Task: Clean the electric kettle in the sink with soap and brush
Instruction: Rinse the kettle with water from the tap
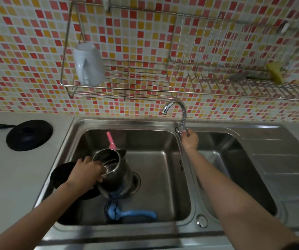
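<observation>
Nearest the camera, a blue brush point(127, 212) lies on the floor of the left basin of the steel sink point(163, 177), its head towards the kettle and its handle running to the right. Just beyond it the electric kettle point(115, 175) stands in the same basin, over the drain, with its lid open and its steel inside showing. The left hand point(85, 175) grips the kettle at its rim on the handle side: the fingers point(98, 164) curl over the edge of the opening and close on it, and the thumb lies against the outer wall. The black lid and handle part sits under the wrist, towards the basin's left wall. Behind the kettle a pink brush handle point(110, 139) sticks up, touching or just past the spout; which of the two cannot be told.

Further back and to the right, the right hand point(190, 139) reaches to the base of the tap point(178, 112) on the ridge between the two basins. Its fingers are pinched narrowly on the tap's small handle point(182, 129). The tap's spout curves to the left, above the left basin and well apart from the kettle.

On the bench point(10, 177) at the left lies the kettle's black base point(29, 135) with its plug. On the tiled wall hangs a wire rack point(145, 82) holding an upturned white mug point(88, 64) and a yellow sponge point(275, 72).
</observation>
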